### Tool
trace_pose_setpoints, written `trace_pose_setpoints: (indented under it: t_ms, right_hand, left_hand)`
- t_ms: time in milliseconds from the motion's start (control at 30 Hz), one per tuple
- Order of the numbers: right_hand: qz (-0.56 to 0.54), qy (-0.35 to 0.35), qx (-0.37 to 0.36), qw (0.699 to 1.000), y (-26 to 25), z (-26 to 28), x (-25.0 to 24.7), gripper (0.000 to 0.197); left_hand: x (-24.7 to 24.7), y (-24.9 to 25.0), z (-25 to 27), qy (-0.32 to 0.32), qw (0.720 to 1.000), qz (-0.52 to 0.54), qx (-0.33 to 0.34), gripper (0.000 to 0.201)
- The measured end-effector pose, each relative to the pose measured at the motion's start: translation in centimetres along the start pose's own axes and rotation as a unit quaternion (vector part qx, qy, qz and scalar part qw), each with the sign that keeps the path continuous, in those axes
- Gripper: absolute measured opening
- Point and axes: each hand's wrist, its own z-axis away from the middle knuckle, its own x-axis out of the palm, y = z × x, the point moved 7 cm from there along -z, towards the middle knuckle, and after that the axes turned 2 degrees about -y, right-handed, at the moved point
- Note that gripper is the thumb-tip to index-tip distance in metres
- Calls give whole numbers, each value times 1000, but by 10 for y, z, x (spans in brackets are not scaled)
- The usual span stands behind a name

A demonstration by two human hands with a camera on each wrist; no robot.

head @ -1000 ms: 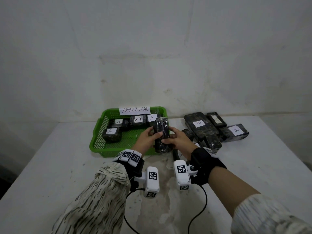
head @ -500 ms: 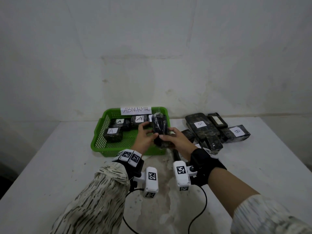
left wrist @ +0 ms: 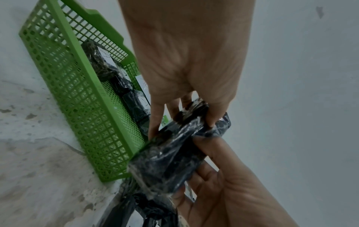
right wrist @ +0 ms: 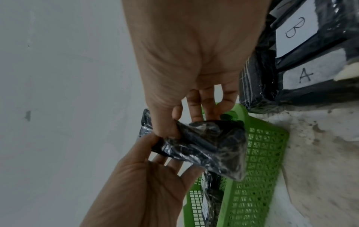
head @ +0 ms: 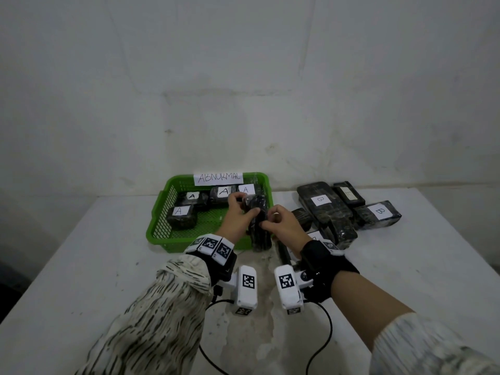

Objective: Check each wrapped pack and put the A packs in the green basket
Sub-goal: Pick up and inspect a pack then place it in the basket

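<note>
Both hands hold one dark, plastic-wrapped pack (head: 259,226) upright above the near right corner of the green perforated plastic basket (head: 159,226). The left hand (head: 238,213) pinches its upper end between thumb and fingers, and the right hand (head: 281,226) pinches its side with curled fingers. Four dark wrapped packs labelled A (head: 180,216) lie inside the basket. Dark wrapped packs labelled B (head: 377,213) lie on the white table (head: 81,266) to the right.
</note>
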Motion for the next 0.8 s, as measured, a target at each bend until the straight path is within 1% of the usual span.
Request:
trace_pose_setpoints:
  t_ms: [67, 133, 200, 300, 367, 500, 633, 733, 800]
  right_hand:
    - [-12, -18, 12, 1000, -1, 2, 2, 22]
    - [-19, -60, 32, 997, -1, 5, 8, 33]
    - [-13, -76, 44, 996, 0, 6, 10, 39]
    - [-29, -33, 39, 998, -2, 4, 2, 34]
    - [-41, -36, 36, 998, -4, 3, 1, 33]
    - [-48, -82, 40, 995, -6, 5, 8, 44]
    - [-35, -59, 20, 997, -5, 3, 7, 53]
    - [-70, -35, 17, 997, -5, 2, 5, 52]
    - [-121, -18, 36, 992, -3, 0, 4, 44]
  left_hand:
    - [-1, 3, 0, 14, 1000, -16, 16, 36]
    - [-5, 4, 1, 32, 999, -5, 17, 36]
    - [-6, 1, 0, 31, 999, 11, 6, 39]
    - [0, -2, 4, -18, 1000, 1, -5, 60]
    - [1, -3, 8, -36, 999, -11, -3, 69]
    - [-7, -6, 10, -21, 1000, -23, -5, 73]
    - [-3, -3, 15, -60, 998, -32, -18, 89]
    - [-7, -10, 10, -45, 998, -38, -23, 94]
    - [-10, -12, 7, -29, 999, -26, -19, 89]
